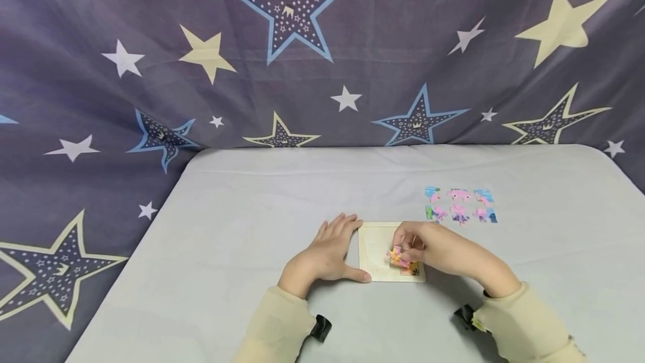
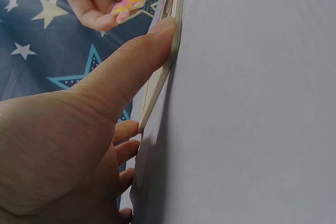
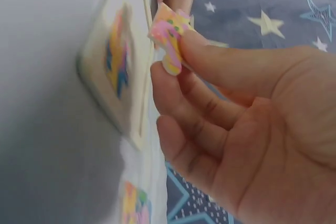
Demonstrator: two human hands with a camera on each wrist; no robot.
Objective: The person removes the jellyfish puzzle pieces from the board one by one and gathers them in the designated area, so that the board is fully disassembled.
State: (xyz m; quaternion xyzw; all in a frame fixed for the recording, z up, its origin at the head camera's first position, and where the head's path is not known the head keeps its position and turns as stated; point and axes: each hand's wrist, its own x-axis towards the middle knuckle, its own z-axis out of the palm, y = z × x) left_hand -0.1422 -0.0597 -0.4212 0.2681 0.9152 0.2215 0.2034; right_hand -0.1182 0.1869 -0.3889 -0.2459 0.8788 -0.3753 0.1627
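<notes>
My right hand [image 1: 438, 245] pinches a small pink, yellow and orange jigsaw puzzle piece [image 3: 168, 32] between thumb and fingers, above a shallow pale puzzle tray [image 1: 372, 242]. In the right wrist view, the held piece is tilted and apart from the tray. Another colourful puzzle piece [image 1: 413, 270] lies in the tray's near right corner, partly hidden by the hand in the head view. My left hand [image 1: 327, 254] lies at the tray's left side with fingers extended. Its thumb [image 2: 142, 56] touches the near edge, and its fingertips reach the far left corner.
Beyond the tray to the right, several pink and blue puzzle pieces [image 1: 459, 212] lie in two rows on the light grey cloth surface [image 1: 227, 251]. A dark curtain [image 1: 322, 88] with stars hangs along the back and left. Black straps [image 1: 321, 328] sit at both wrists.
</notes>
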